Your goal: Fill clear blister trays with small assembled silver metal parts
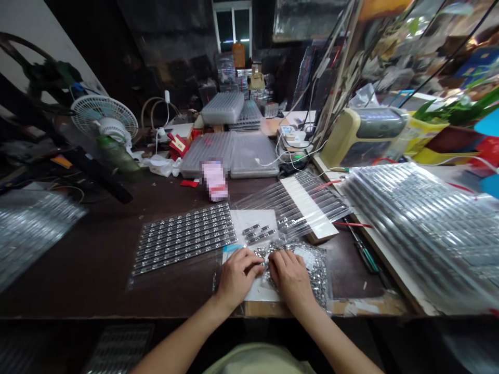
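Note:
My left hand (238, 275) is over a white sheet (255, 295), its thumb and forefinger bent close together. What they pinch, if anything, is too small to make out. Close by on the right, my right hand (290, 274) rests with curled fingers at the edge of a clear bag of small shiny metal parts (320, 275). Its fingertips are partly hidden. Loose metal parts (260, 252) lie between and just beyond the hands. Farther up the sheet are several short dark-and-silver pieces (259, 234). To the left lies a clear tray filled with rows of such pieces (185, 239).
A ribbed clear tray (268, 200) carries a white strip (310, 208). Stacked filled trays (421, 228) occupy the right side, beside a green-handled screwdriver (368, 257). A fan (105, 118) stands back left, and plastic trays (255, 156) lie behind. The table's front edge is near my forearms.

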Action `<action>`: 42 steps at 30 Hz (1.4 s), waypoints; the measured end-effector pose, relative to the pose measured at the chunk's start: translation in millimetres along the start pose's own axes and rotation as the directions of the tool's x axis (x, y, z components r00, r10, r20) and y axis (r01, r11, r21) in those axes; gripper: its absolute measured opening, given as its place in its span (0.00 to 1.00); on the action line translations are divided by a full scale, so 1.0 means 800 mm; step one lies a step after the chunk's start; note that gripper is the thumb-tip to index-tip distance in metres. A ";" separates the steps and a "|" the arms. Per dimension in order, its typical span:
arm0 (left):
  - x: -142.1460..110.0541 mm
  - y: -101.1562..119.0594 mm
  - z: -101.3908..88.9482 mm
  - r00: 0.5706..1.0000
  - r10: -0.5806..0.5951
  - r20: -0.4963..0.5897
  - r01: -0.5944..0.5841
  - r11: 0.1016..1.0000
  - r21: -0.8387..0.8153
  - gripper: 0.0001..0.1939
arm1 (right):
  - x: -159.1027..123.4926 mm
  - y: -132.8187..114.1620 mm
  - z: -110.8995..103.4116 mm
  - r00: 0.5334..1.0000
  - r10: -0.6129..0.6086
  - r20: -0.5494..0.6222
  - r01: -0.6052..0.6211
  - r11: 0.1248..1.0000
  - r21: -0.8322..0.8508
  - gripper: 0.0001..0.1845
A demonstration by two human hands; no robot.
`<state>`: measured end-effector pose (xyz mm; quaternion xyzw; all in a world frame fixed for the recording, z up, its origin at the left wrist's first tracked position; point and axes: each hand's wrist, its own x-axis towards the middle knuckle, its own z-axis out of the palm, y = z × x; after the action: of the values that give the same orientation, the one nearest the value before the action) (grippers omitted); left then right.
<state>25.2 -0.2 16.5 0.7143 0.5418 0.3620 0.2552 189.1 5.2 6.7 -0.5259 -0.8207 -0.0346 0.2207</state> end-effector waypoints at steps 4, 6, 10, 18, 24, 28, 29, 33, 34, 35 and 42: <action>-0.002 -0.002 0.009 0.999 0.031 0.020 -0.032 0.998 0.046 0.05 | -0.005 0.003 0.000 0.999 0.026 -0.047 -0.020 0.992 0.122 0.11; -0.003 -0.005 0.011 0.999 0.037 0.021 -0.038 0.998 0.051 0.05 | -0.006 0.003 0.000 0.999 0.036 -0.038 -0.030 0.990 0.141 0.10; -0.003 -0.010 0.012 0.999 0.046 0.020 -0.047 0.998 0.042 0.05 | -0.006 0.002 0.000 0.999 0.033 -0.011 -0.032 0.990 0.138 0.10; -0.002 -0.003 0.009 0.999 0.040 0.005 -0.040 0.999 -0.015 0.05 | -0.006 0.004 0.001 0.998 0.057 -0.034 -0.047 0.971 0.235 0.13; 0.003 -0.032 -0.038 0.979 0.017 -0.205 0.036 0.968 0.250 0.07 | 0.000 -0.011 -0.003 0.998 0.055 -0.021 -0.047 0.959 0.279 0.10; -0.013 -0.066 -0.076 0.957 0.022 -0.290 0.124 0.872 0.474 0.05 | 0.006 -0.025 0.001 0.998 0.059 -0.006 -0.055 0.959 0.279 0.08; -0.018 -0.071 -0.082 0.953 0.024 -0.301 0.135 0.858 0.496 0.05 | 0.007 -0.027 0.003 0.998 0.061 -0.008 -0.056 0.958 0.281 0.08; -0.022 -0.069 -0.089 0.948 0.031 -0.316 0.142 0.849 0.508 0.07 | 0.009 -0.030 0.009 0.998 0.061 -0.009 -0.055 0.945 0.322 0.04; -0.015 -0.064 -0.086 0.953 0.037 -0.302 0.124 0.860 0.495 0.06 | 0.009 -0.030 0.011 0.998 0.058 -0.005 -0.054 0.943 0.328 0.04; -0.005 -0.058 -0.081 0.961 0.045 -0.274 0.095 0.873 0.478 0.06 | 0.008 -0.030 0.011 0.998 0.055 -0.001 -0.052 0.943 0.328 0.04; 0.088 -0.026 -0.035 0.996 0.054 -0.073 -0.017 0.904 0.427 0.03 | 0.006 -0.028 0.007 0.999 0.032 0.007 -0.033 0.958 0.285 0.05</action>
<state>0.9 72.2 34.7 0.7468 0.6048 0.2691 0.0637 165.6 1.0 7.7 -0.5019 -0.8087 0.0883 0.2937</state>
